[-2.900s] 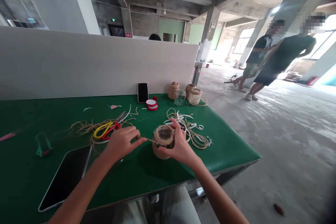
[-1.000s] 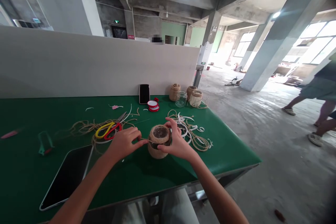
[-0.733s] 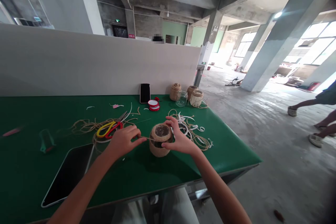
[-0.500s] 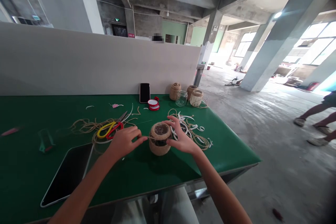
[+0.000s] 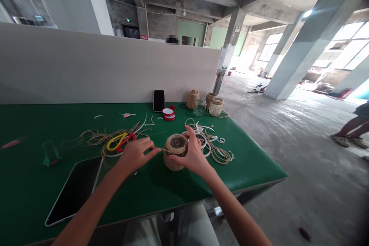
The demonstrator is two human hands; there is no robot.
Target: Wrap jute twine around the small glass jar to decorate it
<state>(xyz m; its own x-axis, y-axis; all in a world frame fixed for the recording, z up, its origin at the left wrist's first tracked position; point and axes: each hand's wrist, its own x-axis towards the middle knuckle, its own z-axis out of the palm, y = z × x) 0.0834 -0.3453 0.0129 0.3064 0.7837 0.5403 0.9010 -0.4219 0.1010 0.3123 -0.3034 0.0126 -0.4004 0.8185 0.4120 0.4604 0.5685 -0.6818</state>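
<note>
A glass jar wrapped in jute twine (image 5: pixel 174 157) stands on the green table (image 5: pixel 161 196), its dark glass top showing inside a twine coil. My right hand (image 5: pixel 191 153) grips the jar's right side, with fingers curled over the rim. My left hand (image 5: pixel 135 155) pinches a strand of twine (image 5: pixel 157 148) running to the jar. Just behind that hand lie yellow-and-red handled scissors (image 5: pixel 119 142) on loose tangled twine (image 5: pixel 95 137). White curled strips (image 5: pixel 201 139) and more twine (image 5: pixel 215 152) lie beyond my right hand.
A black tablet (image 5: pixel 73 190) lies near the table's front edge. Along the white partition (image 5: pixel 100 69) stand a phone (image 5: pixel 159 100), a red-and-white ribbon spool (image 5: pixel 168 114), a glass jar (image 5: pixel 199 107) and several twine-wrapped jars (image 5: pixel 216 107). Beyond the table's right edge lies a concrete floor.
My right hand has shifted along the jar, from its far right side toward the near side and rim. The person at the right has moved toward the frame edge, with only legs showing.
</note>
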